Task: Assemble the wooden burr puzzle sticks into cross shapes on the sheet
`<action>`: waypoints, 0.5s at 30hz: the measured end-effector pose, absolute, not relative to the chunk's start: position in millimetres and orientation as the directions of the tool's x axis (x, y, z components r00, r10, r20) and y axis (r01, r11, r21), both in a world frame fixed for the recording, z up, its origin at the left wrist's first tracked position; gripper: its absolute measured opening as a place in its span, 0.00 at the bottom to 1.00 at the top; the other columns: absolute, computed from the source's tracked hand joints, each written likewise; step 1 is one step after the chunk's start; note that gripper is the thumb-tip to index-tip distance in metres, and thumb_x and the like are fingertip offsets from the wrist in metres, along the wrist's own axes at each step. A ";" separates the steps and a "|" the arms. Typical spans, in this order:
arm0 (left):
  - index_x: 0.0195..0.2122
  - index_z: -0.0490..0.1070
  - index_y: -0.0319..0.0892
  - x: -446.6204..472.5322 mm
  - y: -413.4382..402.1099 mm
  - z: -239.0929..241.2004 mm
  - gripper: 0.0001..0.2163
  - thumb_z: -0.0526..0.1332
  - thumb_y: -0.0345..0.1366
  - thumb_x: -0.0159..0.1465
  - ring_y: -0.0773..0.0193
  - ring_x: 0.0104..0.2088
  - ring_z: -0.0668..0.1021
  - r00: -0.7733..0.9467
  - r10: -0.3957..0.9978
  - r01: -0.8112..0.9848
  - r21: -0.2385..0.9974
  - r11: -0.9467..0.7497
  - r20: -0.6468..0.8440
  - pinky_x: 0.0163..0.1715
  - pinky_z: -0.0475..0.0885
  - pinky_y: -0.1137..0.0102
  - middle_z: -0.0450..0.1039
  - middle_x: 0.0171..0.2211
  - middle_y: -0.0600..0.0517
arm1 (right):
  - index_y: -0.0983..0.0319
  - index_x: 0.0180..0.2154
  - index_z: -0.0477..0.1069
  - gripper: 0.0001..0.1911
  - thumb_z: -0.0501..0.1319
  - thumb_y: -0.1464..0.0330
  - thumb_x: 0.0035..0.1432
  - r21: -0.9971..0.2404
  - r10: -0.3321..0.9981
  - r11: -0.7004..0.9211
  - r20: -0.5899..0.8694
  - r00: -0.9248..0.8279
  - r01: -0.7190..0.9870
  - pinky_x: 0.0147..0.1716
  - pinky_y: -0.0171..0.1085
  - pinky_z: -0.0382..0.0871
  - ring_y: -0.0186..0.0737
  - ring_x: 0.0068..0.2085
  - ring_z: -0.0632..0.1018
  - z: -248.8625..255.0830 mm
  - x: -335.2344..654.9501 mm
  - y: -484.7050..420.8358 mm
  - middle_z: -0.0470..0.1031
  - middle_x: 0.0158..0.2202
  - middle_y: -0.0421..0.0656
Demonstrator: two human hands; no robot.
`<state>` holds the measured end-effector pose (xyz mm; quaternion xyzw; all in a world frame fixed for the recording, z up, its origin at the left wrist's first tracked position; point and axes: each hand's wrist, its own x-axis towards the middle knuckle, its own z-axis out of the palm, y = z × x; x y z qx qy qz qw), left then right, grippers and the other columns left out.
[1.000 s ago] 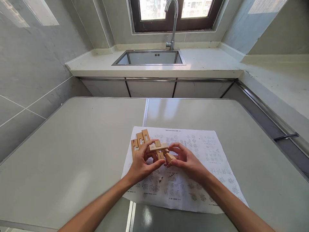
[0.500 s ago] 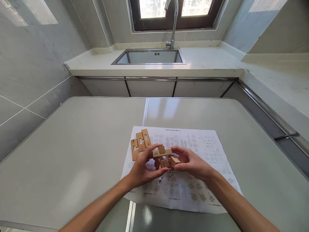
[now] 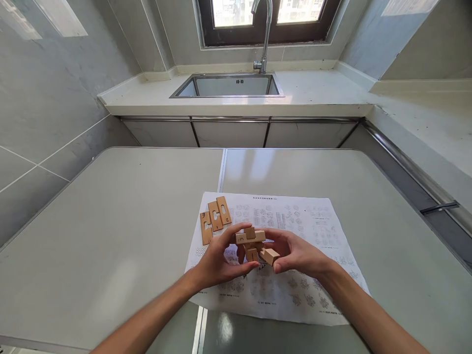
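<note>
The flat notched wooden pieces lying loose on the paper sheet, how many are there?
3, side by side at the sheet's far-left corner: left, middle, right. More pieces are interlocked in both hands; some there may be hidden.

We face a grey table [image 3: 147, 206] in a grey-tiled kitchen. Beyond its far edge, a steel sink [image 3: 228, 87] and tap [image 3: 264, 34] sit under a bright window [image 3: 265, 12].

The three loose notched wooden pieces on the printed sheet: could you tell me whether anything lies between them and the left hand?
Nothing visible does: bare printed paper sheet separates the three loose notched wooden pieces from the left hand.
</note>
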<state>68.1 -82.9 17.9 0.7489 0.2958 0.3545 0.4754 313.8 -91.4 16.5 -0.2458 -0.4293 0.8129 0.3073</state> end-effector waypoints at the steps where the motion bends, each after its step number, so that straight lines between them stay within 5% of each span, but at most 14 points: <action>1: 0.67 0.62 0.50 68.0 -82.8 17.6 0.33 0.75 0.38 0.65 0.68 0.29 0.78 0.580 0.771 0.105 0.914 -0.391 0.263 0.37 0.80 0.70 0.78 0.39 0.53 | 0.56 0.61 0.75 0.39 0.83 0.62 0.49 -0.846 0.720 -0.443 -0.139 -0.680 -0.296 0.52 0.46 0.76 0.51 0.55 0.81 15.7 313.5 -91.6 0.81 0.54 0.49; 12: 0.69 0.62 0.52 63.3 -82.1 10.5 0.36 0.76 0.37 0.63 0.66 0.29 0.78 0.629 0.706 0.141 0.845 -0.516 0.326 0.33 0.79 0.71 0.80 0.39 0.53 | 0.58 0.58 0.75 0.35 0.82 0.61 0.51 -0.824 0.752 -0.476 -0.199 -0.629 -0.307 0.54 0.49 0.75 0.53 0.52 0.84 5.9 308.8 -95.7 0.84 0.49 0.49; 15: 0.68 0.62 0.52 63.4 -81.9 10.2 0.35 0.76 0.38 0.63 0.66 0.30 0.79 0.608 0.710 0.164 0.820 -0.549 0.354 0.33 0.79 0.71 0.82 0.42 0.51 | 0.58 0.56 0.77 0.33 0.82 0.59 0.51 -0.846 0.779 -0.447 -0.207 -0.592 -0.292 0.47 0.43 0.76 0.49 0.48 0.84 3.6 307.3 -96.2 0.84 0.46 0.48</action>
